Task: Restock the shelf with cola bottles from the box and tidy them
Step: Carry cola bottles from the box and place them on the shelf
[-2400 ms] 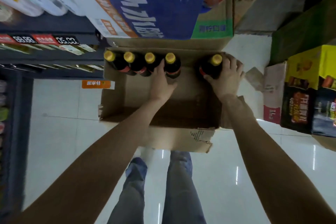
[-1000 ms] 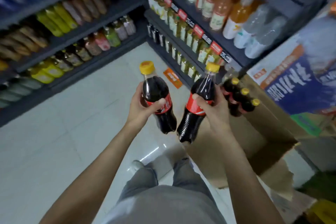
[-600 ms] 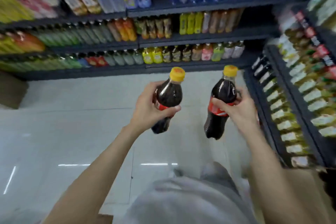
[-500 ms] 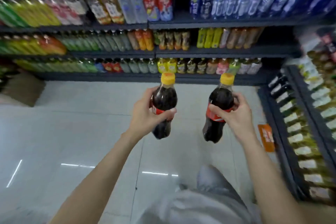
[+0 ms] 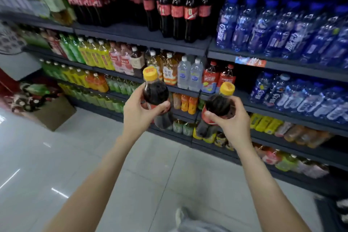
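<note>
My left hand [image 5: 140, 114] grips a cola bottle [image 5: 154, 92] with a yellow cap and red label, held upright in front of the shelves. My right hand [image 5: 232, 123] grips a second cola bottle [image 5: 219, 103] of the same kind, slightly lower and to the right. On the top dark shelf [image 5: 143, 36] stand several tall cola bottles [image 5: 178, 10] with red labels, with bare shelf to their left front. The box is out of view.
Blue bottles [image 5: 282, 28] fill the upper right shelves. Green, yellow, orange and clear drinks [image 5: 116, 58] line the middle and lower shelves. A brown carton [image 5: 50, 111] stands on the tiled floor at left. My foot [image 5: 179, 216] shows below.
I lifted two cola bottles out of the box, turned away from it, and came close to the facing shelves. Both hands have risen with the bottles toward the shelf front.
</note>
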`<action>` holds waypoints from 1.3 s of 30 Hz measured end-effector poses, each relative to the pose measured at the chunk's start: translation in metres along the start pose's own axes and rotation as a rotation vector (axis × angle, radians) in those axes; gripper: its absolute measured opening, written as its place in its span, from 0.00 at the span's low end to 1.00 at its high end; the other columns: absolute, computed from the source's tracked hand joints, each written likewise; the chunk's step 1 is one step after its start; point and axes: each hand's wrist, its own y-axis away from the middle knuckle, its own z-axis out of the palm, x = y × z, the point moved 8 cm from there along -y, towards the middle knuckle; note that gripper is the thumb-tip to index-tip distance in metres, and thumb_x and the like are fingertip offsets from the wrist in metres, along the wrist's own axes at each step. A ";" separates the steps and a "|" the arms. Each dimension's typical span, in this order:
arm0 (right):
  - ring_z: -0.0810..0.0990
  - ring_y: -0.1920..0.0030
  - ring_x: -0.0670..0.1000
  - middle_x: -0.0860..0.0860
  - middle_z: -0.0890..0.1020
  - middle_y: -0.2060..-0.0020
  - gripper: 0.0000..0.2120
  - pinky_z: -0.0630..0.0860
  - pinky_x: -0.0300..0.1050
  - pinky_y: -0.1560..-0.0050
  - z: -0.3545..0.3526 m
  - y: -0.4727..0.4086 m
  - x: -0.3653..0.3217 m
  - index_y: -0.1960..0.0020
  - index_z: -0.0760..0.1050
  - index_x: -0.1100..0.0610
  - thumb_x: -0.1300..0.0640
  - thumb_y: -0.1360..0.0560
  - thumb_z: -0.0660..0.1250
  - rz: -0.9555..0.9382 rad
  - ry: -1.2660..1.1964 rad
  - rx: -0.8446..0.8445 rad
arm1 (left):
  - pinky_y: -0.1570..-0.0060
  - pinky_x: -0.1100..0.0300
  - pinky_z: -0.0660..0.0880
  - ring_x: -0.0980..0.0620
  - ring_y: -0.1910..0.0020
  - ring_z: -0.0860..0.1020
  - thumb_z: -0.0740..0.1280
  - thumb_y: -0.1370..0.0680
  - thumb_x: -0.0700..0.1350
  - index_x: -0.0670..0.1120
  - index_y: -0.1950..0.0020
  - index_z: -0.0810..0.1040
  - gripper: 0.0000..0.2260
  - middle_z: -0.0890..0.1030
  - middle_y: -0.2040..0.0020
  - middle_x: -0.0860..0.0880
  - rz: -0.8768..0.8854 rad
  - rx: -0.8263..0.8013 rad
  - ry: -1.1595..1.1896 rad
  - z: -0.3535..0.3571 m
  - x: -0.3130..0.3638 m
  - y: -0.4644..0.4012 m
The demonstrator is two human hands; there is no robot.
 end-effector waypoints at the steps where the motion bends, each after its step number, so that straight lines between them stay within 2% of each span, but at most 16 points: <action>1: 0.77 0.47 0.45 0.45 0.79 0.48 0.27 0.70 0.31 0.48 0.007 -0.027 -0.006 0.43 0.72 0.48 0.51 0.38 0.79 -0.019 -0.006 0.016 | 0.45 0.60 0.76 0.57 0.45 0.78 0.75 0.34 0.58 0.47 0.37 0.75 0.29 0.80 0.44 0.52 0.013 0.025 0.022 0.000 -0.003 -0.027; 5: 0.75 0.43 0.46 0.46 0.77 0.45 0.30 0.71 0.39 0.42 0.032 -0.127 -0.032 0.38 0.72 0.52 0.50 0.36 0.78 -0.101 -0.029 0.118 | 0.38 0.54 0.74 0.55 0.40 0.76 0.77 0.32 0.56 0.52 0.37 0.72 0.27 0.78 0.40 0.53 0.015 0.126 0.119 0.003 -0.023 -0.129; 8: 0.77 0.43 0.50 0.51 0.79 0.45 0.30 0.74 0.47 0.40 0.050 -0.189 -0.042 0.39 0.72 0.56 0.50 0.36 0.79 -0.138 -0.012 0.210 | 0.37 0.51 0.73 0.55 0.38 0.74 0.76 0.32 0.57 0.50 0.36 0.72 0.29 0.77 0.39 0.56 0.028 0.165 0.161 0.014 -0.045 -0.200; 10: 0.77 0.43 0.50 0.51 0.79 0.45 0.29 0.74 0.46 0.40 0.063 -0.227 -0.046 0.39 0.72 0.56 0.51 0.36 0.79 -0.170 -0.009 0.264 | 0.38 0.50 0.73 0.54 0.38 0.74 0.76 0.32 0.58 0.46 0.34 0.72 0.32 0.77 0.39 0.52 0.041 0.186 0.166 0.022 -0.063 -0.247; 13: 0.75 0.42 0.48 0.49 0.78 0.43 0.29 0.71 0.43 0.38 0.085 -0.281 -0.051 0.38 0.72 0.55 0.50 0.35 0.78 -0.204 0.045 0.328 | 0.38 0.51 0.73 0.54 0.39 0.76 0.77 0.33 0.57 0.46 0.33 0.72 0.32 0.78 0.39 0.50 0.034 0.164 0.215 0.037 -0.097 -0.318; 16: 0.75 0.39 0.51 0.51 0.77 0.41 0.32 0.70 0.50 0.35 0.104 -0.330 -0.048 0.36 0.71 0.56 0.49 0.36 0.78 -0.178 0.097 0.391 | 0.38 0.50 0.74 0.55 0.39 0.77 0.76 0.36 0.64 0.51 0.34 0.72 0.36 0.79 0.40 0.52 -0.012 0.110 0.238 0.051 -0.129 -0.378; 21: 0.75 0.41 0.52 0.50 0.77 0.45 0.31 0.71 0.49 0.36 0.128 -0.388 -0.045 0.37 0.73 0.59 0.53 0.36 0.79 -0.174 0.168 0.487 | 0.38 0.53 0.74 0.56 0.41 0.77 0.75 0.36 0.64 0.48 0.32 0.71 0.38 0.79 0.40 0.52 0.045 -0.018 0.259 0.080 -0.138 -0.442; 23: 0.75 0.40 0.52 0.53 0.77 0.43 0.32 0.71 0.51 0.36 0.132 -0.402 -0.038 0.36 0.72 0.58 0.52 0.35 0.79 -0.150 0.187 0.529 | 0.38 0.53 0.74 0.57 0.40 0.77 0.75 0.36 0.63 0.48 0.31 0.70 0.38 0.79 0.39 0.52 0.072 -0.052 0.273 0.094 -0.136 -0.457; 24: 0.75 0.39 0.52 0.53 0.77 0.41 0.32 0.71 0.52 0.36 0.133 -0.407 -0.035 0.35 0.71 0.58 0.51 0.35 0.78 -0.144 0.189 0.547 | 0.37 0.54 0.74 0.58 0.40 0.76 0.76 0.36 0.63 0.49 0.31 0.70 0.38 0.78 0.38 0.54 0.075 -0.068 0.281 0.101 -0.136 -0.462; 26: 0.73 0.35 0.52 0.54 0.75 0.37 0.36 0.69 0.52 0.33 0.135 -0.415 -0.029 0.31 0.67 0.59 0.49 0.33 0.76 -0.132 0.194 0.553 | 0.38 0.60 0.74 0.69 0.44 0.75 0.77 0.34 0.57 0.51 0.32 0.68 0.35 0.76 0.42 0.61 0.067 -0.097 0.306 0.113 -0.140 -0.470; 28: 0.67 0.30 0.52 0.54 0.69 0.30 0.40 0.63 0.49 0.29 0.142 -0.420 -0.020 0.25 0.58 0.58 0.51 0.31 0.75 -0.116 0.214 0.514 | 0.42 0.65 0.73 0.77 0.49 0.72 0.78 0.34 0.52 0.52 0.33 0.67 0.33 0.73 0.45 0.65 0.061 -0.108 0.325 0.123 -0.145 -0.473; 29: 0.64 0.28 0.52 0.54 0.66 0.28 0.43 0.61 0.47 0.28 0.147 -0.422 -0.011 0.24 0.53 0.57 0.53 0.30 0.74 -0.088 0.247 0.484 | 0.42 0.64 0.73 0.77 0.49 0.72 0.78 0.34 0.52 0.53 0.34 0.67 0.33 0.73 0.46 0.66 0.061 -0.109 0.326 0.128 -0.148 -0.473; 32: 0.64 0.30 0.57 0.58 0.65 0.29 0.47 0.63 0.53 0.30 0.159 -0.416 0.026 0.22 0.43 0.52 0.54 0.28 0.72 0.103 0.391 0.417 | 0.39 0.55 0.75 0.65 0.42 0.75 0.76 0.33 0.57 0.56 0.34 0.66 0.32 0.75 0.42 0.61 0.094 -0.117 0.309 0.135 -0.149 -0.474; 36: 0.66 0.30 0.57 0.57 0.67 0.29 0.44 0.64 0.56 0.30 0.166 -0.408 0.043 0.22 0.44 0.51 0.55 0.26 0.70 0.164 0.394 0.443 | 0.39 0.50 0.75 0.54 0.31 0.68 0.72 0.31 0.62 0.53 0.26 0.61 0.38 0.68 0.30 0.53 0.197 -0.093 0.225 0.142 -0.144 -0.477; 39: 0.66 0.30 0.57 0.56 0.67 0.29 0.44 0.65 0.59 0.31 0.167 -0.409 0.041 0.22 0.43 0.50 0.54 0.26 0.70 0.183 0.425 0.471 | 0.47 0.50 0.78 0.48 0.32 0.69 0.72 0.31 0.61 0.53 0.23 0.52 0.44 0.64 0.30 0.47 0.229 -0.140 0.124 0.151 -0.154 -0.468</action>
